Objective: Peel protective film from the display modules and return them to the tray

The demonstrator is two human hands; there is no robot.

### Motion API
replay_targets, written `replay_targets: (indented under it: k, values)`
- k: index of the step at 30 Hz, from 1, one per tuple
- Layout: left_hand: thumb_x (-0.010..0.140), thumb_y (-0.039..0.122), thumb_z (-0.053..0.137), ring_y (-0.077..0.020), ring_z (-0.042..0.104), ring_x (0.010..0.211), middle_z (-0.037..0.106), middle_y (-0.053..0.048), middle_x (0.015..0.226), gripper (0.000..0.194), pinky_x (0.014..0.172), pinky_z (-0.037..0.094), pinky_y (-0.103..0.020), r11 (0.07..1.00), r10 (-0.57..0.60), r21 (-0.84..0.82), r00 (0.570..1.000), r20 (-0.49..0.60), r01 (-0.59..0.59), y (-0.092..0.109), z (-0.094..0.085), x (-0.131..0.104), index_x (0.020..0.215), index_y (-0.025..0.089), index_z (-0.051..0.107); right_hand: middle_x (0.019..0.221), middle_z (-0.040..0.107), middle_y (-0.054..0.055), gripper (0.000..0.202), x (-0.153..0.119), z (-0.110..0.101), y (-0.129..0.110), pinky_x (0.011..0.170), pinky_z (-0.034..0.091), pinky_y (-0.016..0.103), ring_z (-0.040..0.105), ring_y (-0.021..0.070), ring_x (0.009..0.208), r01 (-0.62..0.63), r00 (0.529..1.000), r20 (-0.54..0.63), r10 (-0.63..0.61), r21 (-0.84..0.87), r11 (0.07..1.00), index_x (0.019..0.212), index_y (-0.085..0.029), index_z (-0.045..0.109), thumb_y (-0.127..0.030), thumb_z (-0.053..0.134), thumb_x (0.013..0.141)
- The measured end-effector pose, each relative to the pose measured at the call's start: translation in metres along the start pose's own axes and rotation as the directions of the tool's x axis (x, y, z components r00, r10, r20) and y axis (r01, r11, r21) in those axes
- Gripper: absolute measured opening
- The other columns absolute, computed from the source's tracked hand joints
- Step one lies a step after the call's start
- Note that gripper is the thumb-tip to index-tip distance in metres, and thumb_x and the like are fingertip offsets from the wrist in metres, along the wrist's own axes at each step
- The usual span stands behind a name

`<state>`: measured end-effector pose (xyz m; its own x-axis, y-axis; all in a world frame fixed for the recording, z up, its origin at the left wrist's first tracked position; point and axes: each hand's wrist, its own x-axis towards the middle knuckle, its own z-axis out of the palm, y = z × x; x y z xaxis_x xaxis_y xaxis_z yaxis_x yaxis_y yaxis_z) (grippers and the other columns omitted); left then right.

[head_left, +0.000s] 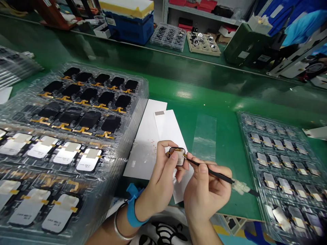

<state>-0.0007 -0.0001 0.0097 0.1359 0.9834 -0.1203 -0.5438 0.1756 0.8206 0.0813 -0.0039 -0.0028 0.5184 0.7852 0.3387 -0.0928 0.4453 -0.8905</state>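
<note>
My left hand (165, 170) is closed on a small display module (180, 157), dark at the rim with a pale back and a gold flex strip along its top. A blue wrist strap (133, 207) circles that wrist. My right hand (206, 190) grips black tweezers (216, 173) like a pen, with whitish wrapping near the rear end. The tweezers' tip meets the right edge of the module. Below both hands lie white paper sheets (143, 143), one bearing a grey rectangle at its top.
At left, stacked clear trays (143, 88) hold several displays, some black side up, others pale side up. Another clear tray (241, 124) of modules stands at right. A clear plastic film (204, 136) lies on the green mat. Across the back, a shelf carries a blue box (130, 27) and part trays (168, 35).
</note>
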Motion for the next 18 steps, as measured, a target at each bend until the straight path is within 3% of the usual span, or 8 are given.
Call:
replay_targets:
  k: [18]
  values:
    - [0.106, 0.038, 0.038, -0.0089, 0.046, 0.061, 0.058, 0.003, 0.079, 0.013, 0.060, 0.042, -0.020, 0.999, 0.033, 0.008, 0.999, -0.009, -0.033, -0.0015, 0.0012, -0.0021, 0.109, 0.026, 0.042, 0.084, 0.067, -0.001, 0.012, -0.0003, 0.0033, 0.0012, 0.080, 0.063, 0.037, 0.073, 0.0166, 0.082, 0.020, 1.000, -0.008, -0.020, -0.044, 0.999, 0.092, -0.021, 0.055, -0.012, 0.061, 0.092]
